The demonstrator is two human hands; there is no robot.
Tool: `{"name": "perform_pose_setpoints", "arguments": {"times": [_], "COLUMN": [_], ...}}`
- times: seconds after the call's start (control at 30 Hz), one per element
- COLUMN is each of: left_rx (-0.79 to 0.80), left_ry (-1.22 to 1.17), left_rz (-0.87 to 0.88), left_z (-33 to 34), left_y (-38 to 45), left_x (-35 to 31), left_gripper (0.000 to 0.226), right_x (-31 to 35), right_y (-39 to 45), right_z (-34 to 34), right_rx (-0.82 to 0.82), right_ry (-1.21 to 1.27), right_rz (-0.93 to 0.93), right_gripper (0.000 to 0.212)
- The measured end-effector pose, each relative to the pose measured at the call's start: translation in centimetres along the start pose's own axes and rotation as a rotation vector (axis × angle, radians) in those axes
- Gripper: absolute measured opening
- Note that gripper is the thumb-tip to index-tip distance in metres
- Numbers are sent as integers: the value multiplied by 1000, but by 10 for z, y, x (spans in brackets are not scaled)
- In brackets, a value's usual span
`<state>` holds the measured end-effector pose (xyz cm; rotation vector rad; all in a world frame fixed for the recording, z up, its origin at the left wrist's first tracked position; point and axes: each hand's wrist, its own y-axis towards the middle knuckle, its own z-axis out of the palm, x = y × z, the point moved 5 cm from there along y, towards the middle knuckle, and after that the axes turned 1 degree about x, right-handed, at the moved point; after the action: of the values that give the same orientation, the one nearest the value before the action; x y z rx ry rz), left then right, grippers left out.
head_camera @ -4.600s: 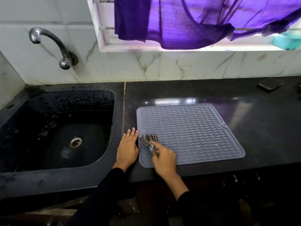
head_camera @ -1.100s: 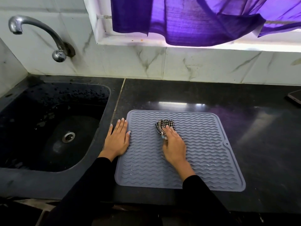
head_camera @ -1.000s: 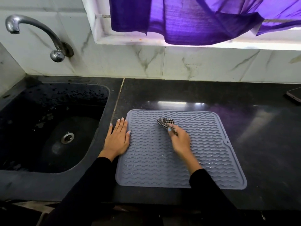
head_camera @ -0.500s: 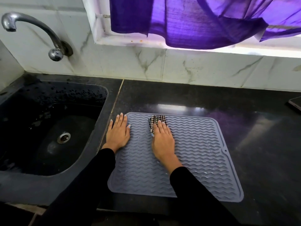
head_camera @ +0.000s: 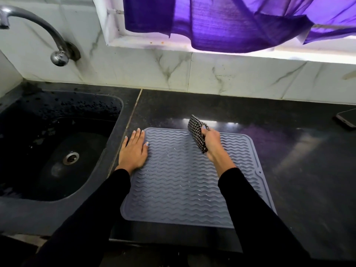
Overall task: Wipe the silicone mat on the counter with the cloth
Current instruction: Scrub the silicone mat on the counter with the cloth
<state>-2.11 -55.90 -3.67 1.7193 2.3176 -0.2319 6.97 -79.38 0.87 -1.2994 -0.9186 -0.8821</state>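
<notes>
Silicone mat [head_camera: 185, 180], grey with wavy ridges, lying flat on the dark tabletop [head_camera: 289, 155] just right of the sink [head_camera: 57, 147], its near edge close to the tabletop's front edge. Glints of moisture show along the ridges in the middle and lower part of the mat. The cloth [head_camera: 197, 132], a black-and-white check fabric folded into a narrow wad, is at the mat's far edge; its upper end reaches past the rim over the tabletop. The right hand [head_camera: 211, 141] grips it, the fingers [head_camera: 204, 130] curled round the wad and the hand turned on its side, so the cloth appears raised or only edge-on to the surface; contact cannot be told for certain. The left hand [head_camera: 133, 150] rests flat at the mat's far left corner, fingers straight and held together, partly on the mat and partly on the tabletop, apparently to keep the mat from sliding.

Step in hand: the wiping itself, judged to be at the far end of a stroke. The next move calls for laying the cloth flat again and drawing it back across the wet ridges, while the left hand holds the corner down. A tap [head_camera: 38, 31] stands above the sink, a purple curtain [head_camera: 231, 22] hangs at the window, and a phone [head_camera: 346, 120] lies at the right edge.
</notes>
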Motion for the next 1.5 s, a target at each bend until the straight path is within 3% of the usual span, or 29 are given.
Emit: {"name": "perform_pose_setpoints", "arguments": {"times": [0.1,0.2,0.3,0.43,0.53,0.6,0.7,0.73,0.77,0.8,0.87,1.03,1.1,1.3,1.4,1.5], "left_rx": [2,1,1,10,10,12,15,13,12,8,-10,-20,-21,-36,-45,-41], "left_ry": [-13,-13,10,34,49,49,43,39,34,28,4,-2,-2,10,5,-2], "left_rz": [-5,-16,-19,-17,-18,-12,-14,-15,-14,-14,-14,-48,-58,-56,-58,-63], "left_z": [-1,0,1,2,2,2,1,1,1,0,0,0,0,1,1,0], "left_y": [0,1,2,3,3,4,4,3,3,3,3,5,5,6,7,5], "left_x": [-1,0,0,0,0,-1,0,0,1,0,1,1,1,5,4,3], "left_gripper": [70,71,71,70,70,70,72,72,72,72,71,57,56,64,58,55], "right_x": [16,-20,-44,-37,-26,-20,-12,-11,-8,0,15,-28,-41,-30,-21,-10], "right_y": [-16,-31,-33,-24,-25,-18,1,5,8,6,-9,-30,-25,-13,-4,6], "right_z": [8,35,40,33,22,14,-6,-16,-25,-32,-36,1,0,-15,-25,-48], "right_rx": [-77,50,3,35,58,66,73,8,-66,-125,-232,-49,-61,18,36,-23], "right_ry": [-697,-1185,-1341,-1297,-1133,-856,10,191,219,121,-339,-1297,-1375,-1174,-685,100], "right_rz": [-372,-539,-632,-647,-596,-455,-34,45,54,-2,-226,-575,-614,-580,-420,-66], "right_gripper": [34,46,57,54,45,38,32,33,34,34,35,51,58,48,37,32]}}
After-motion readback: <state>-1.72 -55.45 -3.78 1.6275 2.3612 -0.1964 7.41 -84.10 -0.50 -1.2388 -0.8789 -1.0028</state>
